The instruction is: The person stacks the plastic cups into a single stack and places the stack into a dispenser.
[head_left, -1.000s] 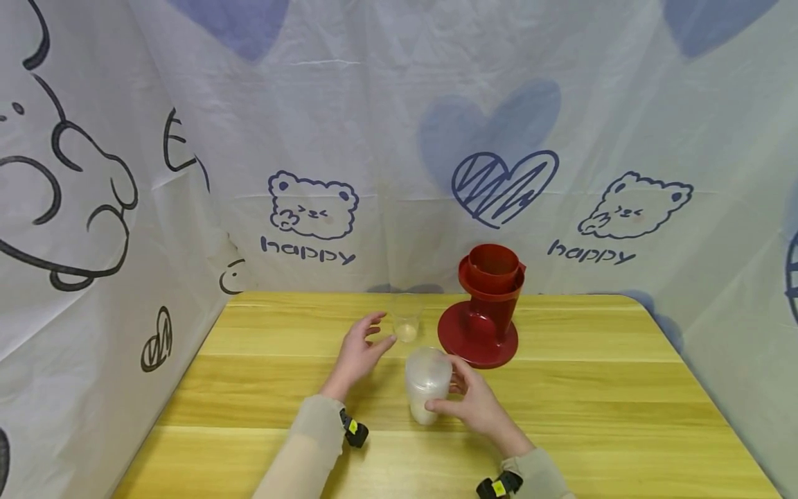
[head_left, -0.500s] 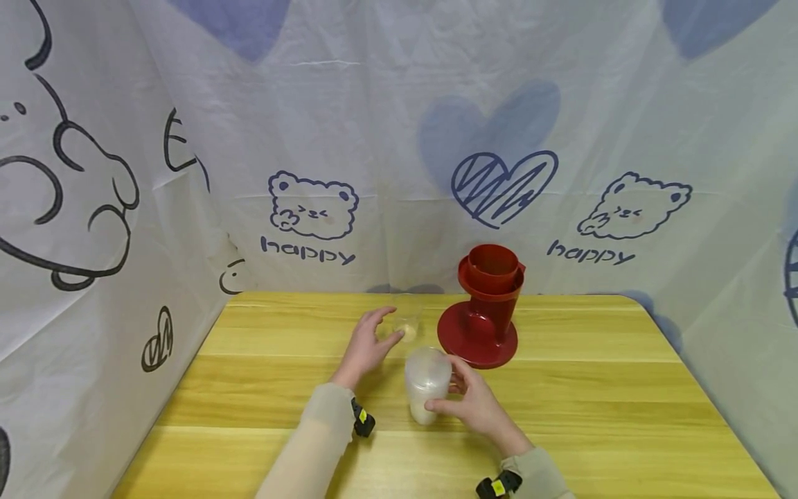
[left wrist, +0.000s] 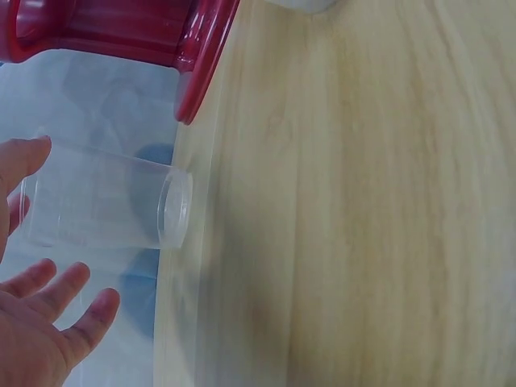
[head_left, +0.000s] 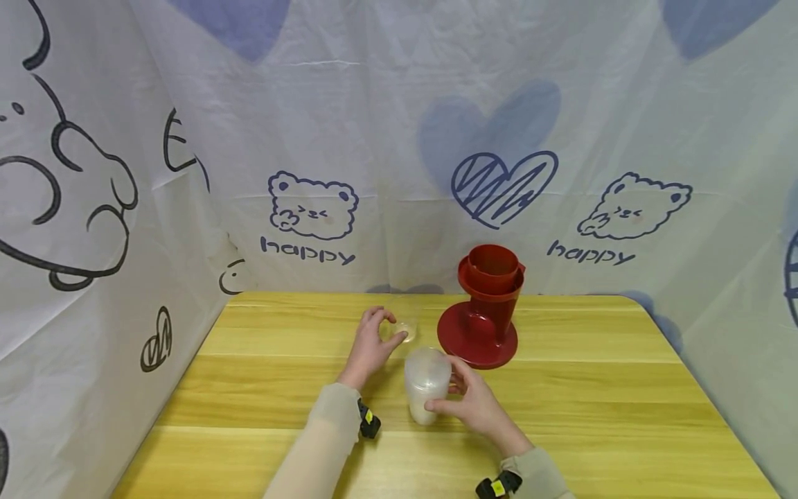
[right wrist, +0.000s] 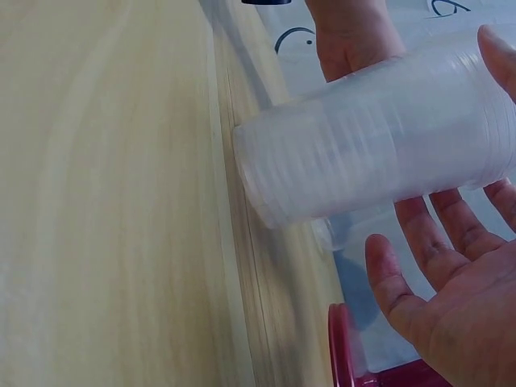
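Observation:
My right hand holds a stack of clear plastic cups near the middle of the table, thumb on one side and fingers on the other. A single clear plastic cup stands upright just beyond the stack. My left hand is beside that cup, its thumb and fingers spread around it. In the left wrist view, the thumb overlaps the cup's upper part, while the nearer fingers are apart from its wall. Whether the thumb touches the cup I cannot tell.
A red holder with a round base stands behind and right of the stack, with a red cup-shaped piece in its top. The wooden table ends at a printed white cloth behind and at the sides.
My left hand has moved forward and slightly right, so its thumb and fingers now come around the single cup. The right hand and the stack have stayed in place.

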Demonstrator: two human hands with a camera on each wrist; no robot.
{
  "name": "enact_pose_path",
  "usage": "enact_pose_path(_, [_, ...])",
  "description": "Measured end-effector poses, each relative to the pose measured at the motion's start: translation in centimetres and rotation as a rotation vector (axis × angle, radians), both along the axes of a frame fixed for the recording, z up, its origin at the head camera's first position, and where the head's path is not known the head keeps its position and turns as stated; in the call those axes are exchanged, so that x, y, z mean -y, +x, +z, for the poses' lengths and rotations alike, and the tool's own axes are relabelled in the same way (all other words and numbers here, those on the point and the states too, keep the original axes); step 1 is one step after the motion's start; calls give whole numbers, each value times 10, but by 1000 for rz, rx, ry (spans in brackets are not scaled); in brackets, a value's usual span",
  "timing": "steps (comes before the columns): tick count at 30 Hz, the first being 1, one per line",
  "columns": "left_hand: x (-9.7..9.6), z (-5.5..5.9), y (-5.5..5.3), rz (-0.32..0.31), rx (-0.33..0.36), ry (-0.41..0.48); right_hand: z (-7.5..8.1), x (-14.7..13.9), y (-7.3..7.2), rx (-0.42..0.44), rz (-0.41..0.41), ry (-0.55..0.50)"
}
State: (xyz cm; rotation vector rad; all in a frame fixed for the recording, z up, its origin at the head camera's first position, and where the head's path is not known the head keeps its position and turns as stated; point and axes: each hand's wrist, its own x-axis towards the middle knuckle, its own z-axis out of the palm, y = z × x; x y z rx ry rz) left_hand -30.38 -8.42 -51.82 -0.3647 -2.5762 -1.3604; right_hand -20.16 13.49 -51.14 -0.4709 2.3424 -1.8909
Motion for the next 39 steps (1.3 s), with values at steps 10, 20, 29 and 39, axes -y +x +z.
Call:
enact_pose_path(10, [-3, -1, -2, 1, -61, 17, 0, -1, -1, 6, 5, 1])
enact_pose_path(20, [-4, 1, 1, 32, -30, 71, 2, 0, 0, 3, 21, -14])
enact_pose_path(29, [-2, 5, 4, 27, 31, 170, 2, 0, 0, 5, 20, -14])
enact_pose_path(39, [2, 16, 8, 35, 51, 188, 1, 0, 0, 5, 25, -19])
